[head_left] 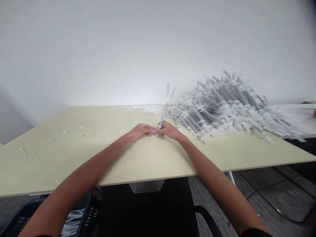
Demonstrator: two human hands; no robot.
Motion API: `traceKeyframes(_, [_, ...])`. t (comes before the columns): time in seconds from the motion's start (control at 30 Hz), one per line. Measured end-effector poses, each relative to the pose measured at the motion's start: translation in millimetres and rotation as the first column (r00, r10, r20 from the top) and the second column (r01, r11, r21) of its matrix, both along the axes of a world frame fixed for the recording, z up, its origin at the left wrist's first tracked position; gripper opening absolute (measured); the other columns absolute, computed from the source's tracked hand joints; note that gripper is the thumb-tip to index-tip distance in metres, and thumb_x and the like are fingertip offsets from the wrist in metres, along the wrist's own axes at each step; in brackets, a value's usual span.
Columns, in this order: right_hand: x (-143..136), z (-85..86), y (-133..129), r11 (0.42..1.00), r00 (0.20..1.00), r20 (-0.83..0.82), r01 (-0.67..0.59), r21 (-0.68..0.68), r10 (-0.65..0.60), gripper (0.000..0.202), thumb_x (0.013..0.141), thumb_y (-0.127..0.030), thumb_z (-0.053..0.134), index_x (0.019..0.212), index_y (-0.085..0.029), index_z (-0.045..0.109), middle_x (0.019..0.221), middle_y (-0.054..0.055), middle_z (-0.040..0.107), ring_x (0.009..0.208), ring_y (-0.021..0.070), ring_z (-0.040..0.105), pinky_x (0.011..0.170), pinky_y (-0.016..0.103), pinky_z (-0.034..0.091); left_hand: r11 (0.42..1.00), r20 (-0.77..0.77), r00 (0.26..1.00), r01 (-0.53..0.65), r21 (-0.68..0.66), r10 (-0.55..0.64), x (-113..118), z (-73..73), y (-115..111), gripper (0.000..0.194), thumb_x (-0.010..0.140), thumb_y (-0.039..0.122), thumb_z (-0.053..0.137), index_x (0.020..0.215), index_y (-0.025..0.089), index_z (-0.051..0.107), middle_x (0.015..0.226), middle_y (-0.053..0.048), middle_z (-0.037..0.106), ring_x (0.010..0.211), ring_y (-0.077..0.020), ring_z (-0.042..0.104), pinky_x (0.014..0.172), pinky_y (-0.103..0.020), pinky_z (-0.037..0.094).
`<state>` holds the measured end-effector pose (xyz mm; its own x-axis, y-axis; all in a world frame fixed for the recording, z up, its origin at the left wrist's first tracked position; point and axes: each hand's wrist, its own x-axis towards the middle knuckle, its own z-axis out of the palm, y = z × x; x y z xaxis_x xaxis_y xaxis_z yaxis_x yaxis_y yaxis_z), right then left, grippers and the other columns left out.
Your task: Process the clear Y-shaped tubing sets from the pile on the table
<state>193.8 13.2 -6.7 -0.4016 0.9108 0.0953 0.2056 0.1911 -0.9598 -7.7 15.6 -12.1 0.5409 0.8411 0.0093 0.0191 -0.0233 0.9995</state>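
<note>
Near the middle of the table, my right hand (166,130) is closed around the lower end of a slim grey tube (163,114) with clear plastic on it. The tube stands tilted, its top leaning slightly right. Right beside it, my left hand (143,131) pinches something small and whitish at the tube's lower end; the fingers hide most of it. To the right of both hands lies a large heap of similar grey tubes (212,98) with white plastic ends and thin white strips sticking out.
Small white bits (148,109) lie scattered at the back of the yellowish table (93,158). Thin white strips (60,134) lie on the left. Below the table's left edge, a dark basket (90,210) holds white pieces. Part of another person's hand (314,114) shows far right.
</note>
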Motion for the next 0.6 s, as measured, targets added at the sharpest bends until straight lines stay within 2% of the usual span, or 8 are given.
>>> traceKeyframes(0.17, [-1, -6.5, 5, 0.999, 1.0, 0.0, 0.029, 0.018, -0.029, 0.041, 0.059, -0.023, 0.074, 0.086, -0.019, 0.044, 0.069, -0.002, 0.059, 0.055, 0.0144, 0.062, 0.046, 0.025, 0.051, 0.995, -0.102, 0.993, -0.047, 0.085, 0.055, 5, -1.9, -3, 0.03, 0.069, 0.034, 0.07, 0.085, 0.009, 0.062, 0.073, -0.007, 0.064, 0.064, -0.0116, 0.058, 0.064, -0.029, 0.049])
traceKeyframes(0.27, [-2, -3.2, 1, 0.999, 1.0, -0.004, 0.029, 0.028, -0.029, 0.037, 0.062, -0.026, 0.072, 0.086, -0.019, 0.044, 0.067, -0.003, 0.057, 0.055, 0.0133, 0.06, 0.047, 0.025, 0.052, 0.99, -0.169, 0.984, -0.041, 0.131, 0.063, 7, -1.1, -5, 0.03, 0.07, 0.037, 0.068, 0.077, 0.01, 0.06, 0.068, -0.006, 0.062, 0.058, -0.0106, 0.056, 0.057, -0.027, 0.048])
traceKeyframes(0.47, [-6, 10.9, -15, 0.994, 0.986, -0.161, 0.019, -0.112, -0.036, 0.033, 0.065, -0.025, 0.07, 0.085, -0.02, 0.045, 0.077, 0.0, 0.056, 0.074, 0.015, 0.061, 0.064, 0.033, 0.057, 0.966, -0.297, 0.95, -0.016, 0.26, 0.096, 4, 5.6, -6, 0.025, 0.073, 0.038, 0.059, 0.075, 0.013, 0.061, 0.064, -0.002, 0.059, 0.053, -0.0107, 0.055, 0.055, -0.025, 0.045])
traceKeyframes(0.6, [-8, 12.2, -16, 0.992, 0.984, -0.18, -0.004, -0.128, -0.02, 0.032, 0.067, -0.025, 0.07, 0.085, -0.019, 0.045, 0.077, -0.001, 0.055, 0.074, 0.0142, 0.061, 0.069, 0.036, 0.057, 0.946, -0.353, 0.926, -0.016, 0.325, 0.137, 3, 9.9, -9, 0.02, 0.074, 0.032, 0.054, 0.078, 0.014, 0.061, 0.064, -0.001, 0.059, 0.054, -0.0103, 0.055, 0.057, -0.024, 0.043])
